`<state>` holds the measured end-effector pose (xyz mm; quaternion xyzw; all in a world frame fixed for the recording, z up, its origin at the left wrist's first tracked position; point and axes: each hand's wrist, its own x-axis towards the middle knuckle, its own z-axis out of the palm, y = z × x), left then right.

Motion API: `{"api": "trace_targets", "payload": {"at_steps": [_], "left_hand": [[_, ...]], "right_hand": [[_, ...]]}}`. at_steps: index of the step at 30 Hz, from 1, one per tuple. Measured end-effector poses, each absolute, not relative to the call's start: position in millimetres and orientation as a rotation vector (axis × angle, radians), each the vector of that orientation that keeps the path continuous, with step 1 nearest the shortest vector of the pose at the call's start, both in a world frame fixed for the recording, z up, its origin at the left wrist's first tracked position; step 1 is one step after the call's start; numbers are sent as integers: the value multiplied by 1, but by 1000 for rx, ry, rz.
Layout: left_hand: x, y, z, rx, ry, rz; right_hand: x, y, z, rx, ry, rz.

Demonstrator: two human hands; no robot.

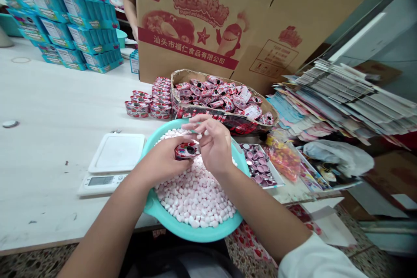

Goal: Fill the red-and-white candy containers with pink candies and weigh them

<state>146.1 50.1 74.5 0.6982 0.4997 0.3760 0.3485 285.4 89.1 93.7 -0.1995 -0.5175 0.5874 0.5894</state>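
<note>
My left hand (164, 158) is wrapped round a small oval candy tin (183, 151) with a red patterned print, its dark round opening facing up and to the right. Close beside that opening, my right hand (215, 143) has its fingers curled with a few white candies (199, 137) at the fingertips. Both hands are above a turquoise basin (195, 235) that holds a heap of pale pink and white candies (198, 200). Behind it, a carton tray (224, 117) carries many similar red tins (211, 93), and more tins (160, 104) stand stacked to its left.
A white digital scale (117, 154) sits left of the basin. To the right are a box of round caps (257, 165) and a bag of colourful pieces (285, 156). Blue cartons (74, 30) rise at the back left. Large cardboard boxes (195, 61) stand behind; another person's arm (129, 6) shows there.
</note>
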Motion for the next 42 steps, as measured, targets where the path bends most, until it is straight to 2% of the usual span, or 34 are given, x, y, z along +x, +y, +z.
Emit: {"api": "trace_targets", "payload": {"at_steps": [8, 14, 16, 24, 30, 36, 40, 42], "left_hand": [[147, 50, 74, 1711, 1350, 984], [146, 48, 77, 1696, 1389, 1031], [146, 48, 76, 1650, 1406, 1094], [132, 50, 92, 1458, 1657, 1216], [53, 29, 94, 1453, 1999, 1186], [-3, 29, 63, 1348, 1913, 1070], [-2, 34, 51, 1366, 1852, 997], [1, 29, 48, 1370, 1837, 1067]], "right_hand": [[297, 92, 102, -509, -1624, 1219], [312, 111, 108, -752, -2048, 695], [319, 118, 108, -837, -2032, 626], [334, 143, 95, -1115, -2024, 683], [341, 142, 85, -1216, -2351, 836], [339, 141, 76, -1114, -2458, 992], [337, 134, 78, -1118, -2424, 957], [341, 131, 86, -1124, -2379, 898]]}}
